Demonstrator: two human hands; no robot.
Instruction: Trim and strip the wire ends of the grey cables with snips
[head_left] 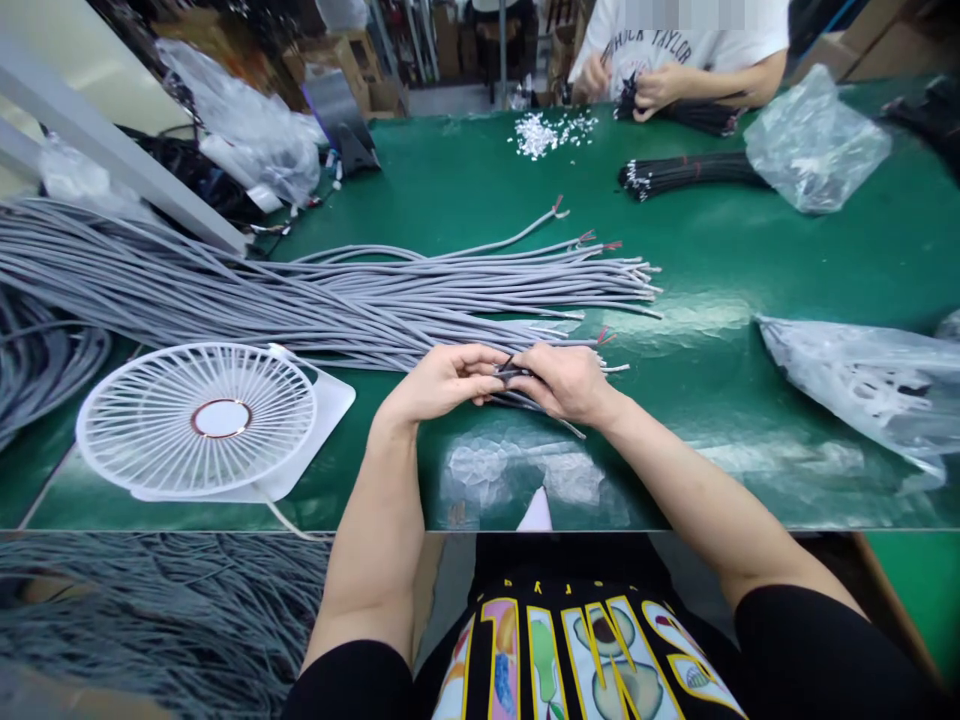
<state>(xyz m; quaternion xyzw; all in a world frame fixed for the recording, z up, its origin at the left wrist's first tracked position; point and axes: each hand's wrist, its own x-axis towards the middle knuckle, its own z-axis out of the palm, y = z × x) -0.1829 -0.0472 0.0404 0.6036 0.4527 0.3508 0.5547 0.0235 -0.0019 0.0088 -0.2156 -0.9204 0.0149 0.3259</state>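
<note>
My left hand [442, 382] and my right hand [566, 380] meet over the near part of the green table [712, 260]. Both are closed, pinching the stripped end of a grey cable [508, 372] between their fingertips. The cable belongs to a long bundle of grey cables [337, 295] that stretches from the left edge across the table, its stripped ends with red and white wires [630, 275] pointing right. A few more cable ends lie under my right hand.
A white desk fan [199, 420] lies face up at the near left. Clear plastic bags [870, 380] lie right; another bag [814, 140] is far right. Across the table a person's hands [652, 90] work black cables [682, 172] beside small white parts [551, 132].
</note>
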